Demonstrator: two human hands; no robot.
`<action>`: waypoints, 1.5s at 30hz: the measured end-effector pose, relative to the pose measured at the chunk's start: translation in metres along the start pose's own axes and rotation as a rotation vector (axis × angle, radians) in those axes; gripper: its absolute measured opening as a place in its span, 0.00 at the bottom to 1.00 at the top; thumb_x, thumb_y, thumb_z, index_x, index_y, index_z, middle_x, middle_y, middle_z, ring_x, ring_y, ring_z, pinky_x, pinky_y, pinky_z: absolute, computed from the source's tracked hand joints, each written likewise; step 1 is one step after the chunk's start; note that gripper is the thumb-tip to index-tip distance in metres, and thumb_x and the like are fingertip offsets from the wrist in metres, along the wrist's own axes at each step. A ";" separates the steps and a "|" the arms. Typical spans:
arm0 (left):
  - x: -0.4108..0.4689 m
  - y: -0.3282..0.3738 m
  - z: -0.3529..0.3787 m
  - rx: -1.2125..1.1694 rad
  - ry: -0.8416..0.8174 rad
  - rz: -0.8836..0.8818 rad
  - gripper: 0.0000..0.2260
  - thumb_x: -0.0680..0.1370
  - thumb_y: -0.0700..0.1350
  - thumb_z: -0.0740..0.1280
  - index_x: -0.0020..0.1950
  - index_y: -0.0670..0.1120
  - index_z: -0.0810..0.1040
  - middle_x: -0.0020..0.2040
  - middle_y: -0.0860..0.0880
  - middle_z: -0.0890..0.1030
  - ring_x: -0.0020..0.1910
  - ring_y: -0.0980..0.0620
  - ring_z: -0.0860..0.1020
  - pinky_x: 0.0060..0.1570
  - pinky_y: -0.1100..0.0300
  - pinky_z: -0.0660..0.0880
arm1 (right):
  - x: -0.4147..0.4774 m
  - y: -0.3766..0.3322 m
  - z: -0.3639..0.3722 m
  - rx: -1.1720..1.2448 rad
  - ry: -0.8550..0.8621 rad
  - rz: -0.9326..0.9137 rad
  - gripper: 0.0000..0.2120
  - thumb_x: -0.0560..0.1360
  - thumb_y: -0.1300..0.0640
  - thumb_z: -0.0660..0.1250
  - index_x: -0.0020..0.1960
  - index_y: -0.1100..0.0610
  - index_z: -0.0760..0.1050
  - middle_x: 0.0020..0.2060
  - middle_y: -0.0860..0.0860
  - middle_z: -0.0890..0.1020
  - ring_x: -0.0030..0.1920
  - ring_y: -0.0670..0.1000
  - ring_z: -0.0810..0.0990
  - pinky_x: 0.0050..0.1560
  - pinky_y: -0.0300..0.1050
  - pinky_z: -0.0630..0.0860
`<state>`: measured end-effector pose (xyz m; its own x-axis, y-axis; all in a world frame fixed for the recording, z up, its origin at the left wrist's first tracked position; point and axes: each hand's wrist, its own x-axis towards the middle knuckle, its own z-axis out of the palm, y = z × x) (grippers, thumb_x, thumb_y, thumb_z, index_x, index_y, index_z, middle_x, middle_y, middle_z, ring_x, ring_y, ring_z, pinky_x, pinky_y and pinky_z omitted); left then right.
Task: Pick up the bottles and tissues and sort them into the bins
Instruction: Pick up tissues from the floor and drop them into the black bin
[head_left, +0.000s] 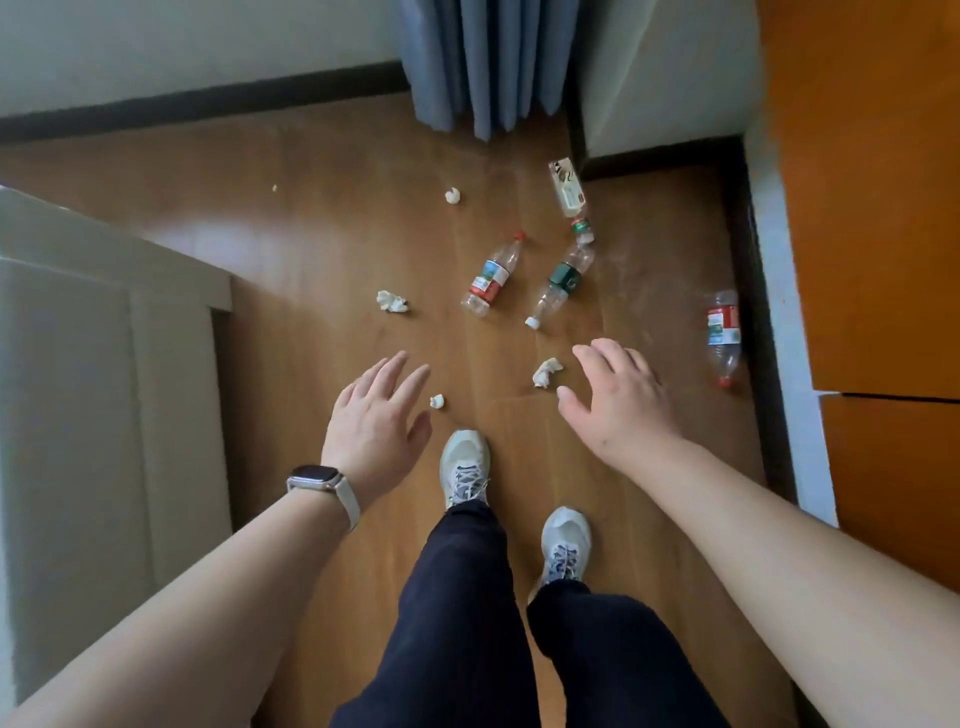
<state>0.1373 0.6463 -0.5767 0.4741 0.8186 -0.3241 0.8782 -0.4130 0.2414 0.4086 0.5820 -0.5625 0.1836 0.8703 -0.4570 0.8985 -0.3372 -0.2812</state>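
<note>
Head cam: left hand (376, 415) and right hand (621, 400) hover w/ fingers spread, holding nothing. Bottles lie on wood floor (311, 249): red-label bottle (492, 275), green-label bottle (561, 283). Tissue (546, 372) just beside right hand; small tissue (437, 401) near left.

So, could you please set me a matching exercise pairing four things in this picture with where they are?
Things:
1 green-label bottle
2 cream-label bottle
3 right hand
4 watch

Places:
A on the left wrist
B nearest the curtain
C open, beside a crumpled tissue
D beside the red-label bottle, mid-floor

Pairs: 1-D, 2-B, 3-C, 4-A
</note>
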 end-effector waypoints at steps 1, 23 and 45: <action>0.013 -0.011 0.027 0.004 -0.024 -0.015 0.25 0.76 0.49 0.68 0.73 0.49 0.70 0.74 0.44 0.69 0.72 0.41 0.67 0.68 0.45 0.66 | 0.018 0.007 0.023 -0.005 -0.016 0.001 0.25 0.77 0.44 0.59 0.71 0.52 0.65 0.70 0.50 0.66 0.69 0.54 0.63 0.65 0.53 0.63; 0.131 -0.148 0.427 -0.061 -0.248 -0.186 0.23 0.76 0.51 0.67 0.70 0.49 0.70 0.59 0.42 0.75 0.53 0.38 0.76 0.43 0.50 0.76 | 0.239 0.131 0.380 -0.245 -0.333 -0.003 0.22 0.74 0.46 0.67 0.63 0.54 0.66 0.57 0.54 0.69 0.56 0.58 0.72 0.53 0.52 0.74; 0.093 -0.074 0.263 -0.116 0.090 -0.034 0.11 0.73 0.44 0.72 0.54 0.45 0.79 0.46 0.44 0.78 0.37 0.41 0.77 0.30 0.55 0.74 | 0.171 0.076 0.249 -0.143 -0.126 -0.064 0.11 0.74 0.54 0.61 0.55 0.55 0.71 0.49 0.53 0.74 0.50 0.57 0.73 0.41 0.46 0.64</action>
<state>0.1333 0.6481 -0.8655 0.4321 0.8659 -0.2520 0.8778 -0.3397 0.3376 0.4091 0.6157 -0.8726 0.0812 0.8336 -0.5464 0.9558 -0.2205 -0.1943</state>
